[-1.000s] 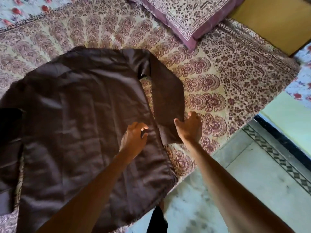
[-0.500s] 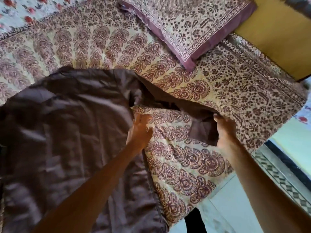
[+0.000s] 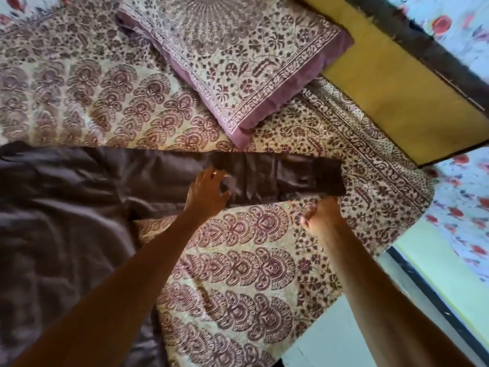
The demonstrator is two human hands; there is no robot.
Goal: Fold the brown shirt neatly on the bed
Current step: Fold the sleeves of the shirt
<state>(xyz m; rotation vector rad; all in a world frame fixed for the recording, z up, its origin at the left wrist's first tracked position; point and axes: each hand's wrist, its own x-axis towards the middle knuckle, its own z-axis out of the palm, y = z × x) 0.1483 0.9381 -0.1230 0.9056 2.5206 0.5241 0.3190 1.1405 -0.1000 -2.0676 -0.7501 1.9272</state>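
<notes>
The brown shirt [image 3: 60, 221] lies spread on the patterned bedspread [image 3: 238, 274], its body filling the left side of the view and rumpled into soft creases; one sleeve [image 3: 264, 176] runs straight out to the right across the bed, lying flat, its cuff end at the far right of the cloth. The left hand [image 3: 206, 192] rests palm down on the sleeve near the middle of its length, fingers spread wide and pressing flat on the fabric, gripping nothing; its forearm reaches in from the near left, crossing over the shirt's edge. Farther right, the right hand [image 3: 320, 215] sits at the near edge of the sleeve close to the cuff, fingers curled loosely; whether it pinches the cloth or only touches it cannot be told, since the hand is blurred and the fingertips lie against the hem. Beyond the sleeve, on the far side, a pillow [image 3: 238, 62] with a purple border lies at an angle on the bedspread; at the far right a yellow headboard panel [image 3: 397, 96] borders the bed, and pale floor [image 3: 330, 340] shows at the near right.
</notes>
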